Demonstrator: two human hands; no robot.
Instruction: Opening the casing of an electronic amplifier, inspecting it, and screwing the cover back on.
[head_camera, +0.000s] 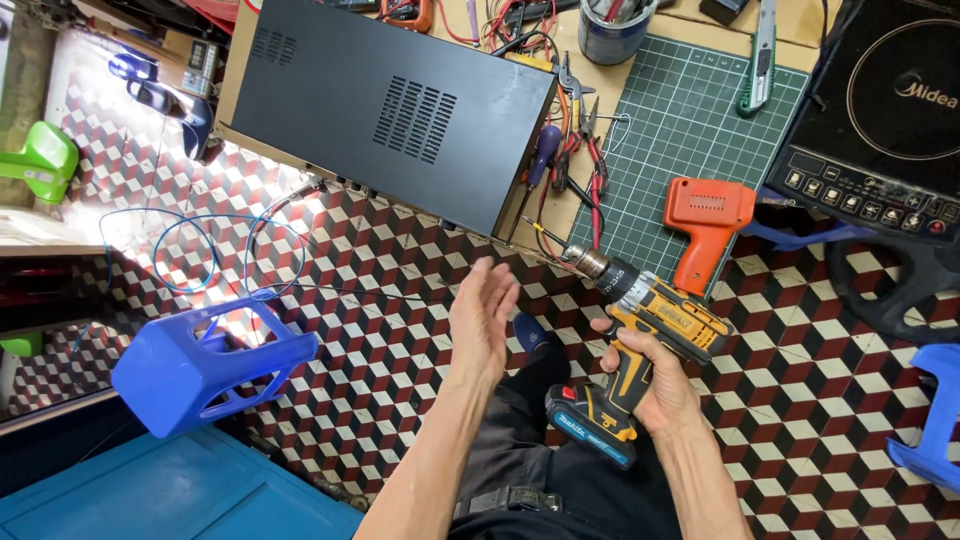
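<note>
- Checkered floor tiles (400, 350) in red, white and black spread under us, seen past our dark trousers (530, 470) at the bottom of the view.
- Our right hand (655, 385) grips the handle of a yellow and black cordless drill (640, 340), fingers wrapped closed around it; its chuck points up and left toward the bench edge, its battery sits low by our lap.
- Our left hand (482, 315) hovers open, palm turned toward the drill, fingers loose and holding nothing, a little apart from the tool.
- At lower left a blue plastic frame (205, 365) rests on a blue box top (170, 495), with a thin blue wire (200, 250) looped on the tiles beyond it.
- Further off lies the wooden workbench: a green cutting mat (690, 120) with an orange drill body (705, 225) at its near edge, and pliers (580, 130) beside it.
- A black metal case (390, 100) fills the bench's left part; an induction cooker (880, 120) sits at far right.
</note>
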